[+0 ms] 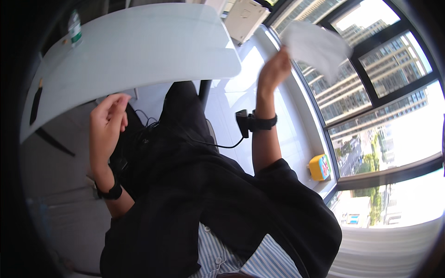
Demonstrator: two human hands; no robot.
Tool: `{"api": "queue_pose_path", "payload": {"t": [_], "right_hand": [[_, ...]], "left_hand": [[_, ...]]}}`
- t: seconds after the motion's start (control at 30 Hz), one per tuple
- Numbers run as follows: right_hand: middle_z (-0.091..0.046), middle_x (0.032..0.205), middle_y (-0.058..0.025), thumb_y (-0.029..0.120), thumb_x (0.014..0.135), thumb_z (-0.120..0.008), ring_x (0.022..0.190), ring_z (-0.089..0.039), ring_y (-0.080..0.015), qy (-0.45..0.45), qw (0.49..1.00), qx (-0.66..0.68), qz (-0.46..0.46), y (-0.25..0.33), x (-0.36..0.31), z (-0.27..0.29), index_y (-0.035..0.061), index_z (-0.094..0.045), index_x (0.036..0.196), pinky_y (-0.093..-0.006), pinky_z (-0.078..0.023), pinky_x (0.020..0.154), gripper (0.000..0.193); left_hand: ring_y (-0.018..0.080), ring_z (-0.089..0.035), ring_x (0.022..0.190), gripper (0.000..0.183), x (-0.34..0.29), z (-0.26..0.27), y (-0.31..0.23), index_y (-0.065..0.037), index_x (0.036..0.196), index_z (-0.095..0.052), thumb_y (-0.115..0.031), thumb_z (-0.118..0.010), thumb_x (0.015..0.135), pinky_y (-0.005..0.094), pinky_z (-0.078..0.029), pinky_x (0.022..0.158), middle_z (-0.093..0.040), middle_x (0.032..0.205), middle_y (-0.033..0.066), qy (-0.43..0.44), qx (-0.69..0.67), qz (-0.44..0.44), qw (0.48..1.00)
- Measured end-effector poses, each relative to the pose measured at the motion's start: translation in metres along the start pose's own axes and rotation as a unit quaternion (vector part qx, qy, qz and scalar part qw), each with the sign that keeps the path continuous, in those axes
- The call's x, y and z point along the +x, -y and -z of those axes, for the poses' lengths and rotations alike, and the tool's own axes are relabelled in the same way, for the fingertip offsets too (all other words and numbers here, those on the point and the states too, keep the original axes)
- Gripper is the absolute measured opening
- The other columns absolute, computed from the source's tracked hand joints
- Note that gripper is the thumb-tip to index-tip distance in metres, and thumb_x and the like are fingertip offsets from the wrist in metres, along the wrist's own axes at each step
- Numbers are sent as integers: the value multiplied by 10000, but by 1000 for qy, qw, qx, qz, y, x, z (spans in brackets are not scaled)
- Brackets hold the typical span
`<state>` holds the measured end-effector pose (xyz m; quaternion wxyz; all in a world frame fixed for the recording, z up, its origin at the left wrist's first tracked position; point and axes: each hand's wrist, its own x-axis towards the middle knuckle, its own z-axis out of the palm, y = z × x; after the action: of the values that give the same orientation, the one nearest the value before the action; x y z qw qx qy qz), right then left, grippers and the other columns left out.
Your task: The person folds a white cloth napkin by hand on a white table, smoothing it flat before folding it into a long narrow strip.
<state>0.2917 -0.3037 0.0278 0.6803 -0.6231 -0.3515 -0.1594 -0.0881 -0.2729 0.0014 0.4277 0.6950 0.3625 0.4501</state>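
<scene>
My right hand (274, 69) is raised to the right, beyond the table's right edge and before the window. Pinched in its fingers by one edge is a white tissue (317, 46), thin and blurred by motion, which spreads out to the right. My left hand (109, 120) hovers at the near edge of the white table (153, 46). Its fingers are curled in, thumb against the forefinger, and nothing shows in them. A black strap with a small dark device (242, 123) and a cable is on my right wrist; another black strap (111, 191) rings my left wrist.
A clear bottle (75, 30) with a green-and-white label stands at the table's far left. Nearer lies a slim black object (36, 104) with a tan tip. A pale cabinet (244, 19) is behind the table. By the window sits a yellow box (320, 167).
</scene>
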Motion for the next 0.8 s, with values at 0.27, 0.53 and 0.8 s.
{"api": "queue_pose_path", "payload": {"t": [0.27,0.53,0.8], "right_hand": [[-434,502,-119,259,969,-627,435,-362,-214,394,893,152,157,135,-119,-105,-7,-549,668,-339,-321,440,409],[-545,582,-58,238,947,-613,528,-473,-100,569,822,-2,-38,13,-86,-147,-57,-610,791,-304,-405,487,333],[-704,926,-86,117,997,-538,773,-647,-96,714,611,186,-287,1,-54,-139,-61,-600,1265,-223,-526,681,327]], "left_hand": [[160,-643,822,368,0,12,-1,11,1138,-636,-267,-708,907,281,-508,747,-656,856,84,-117,84,-35,989],[357,-452,1307,626,29,11,77,-18,1321,-532,-334,-763,833,448,-359,1095,-513,1392,192,-199,248,-85,944],[281,-520,1284,625,62,-3,66,-12,1319,-554,-191,-815,781,401,-394,1084,-571,1366,138,-19,180,-31,983]]}}
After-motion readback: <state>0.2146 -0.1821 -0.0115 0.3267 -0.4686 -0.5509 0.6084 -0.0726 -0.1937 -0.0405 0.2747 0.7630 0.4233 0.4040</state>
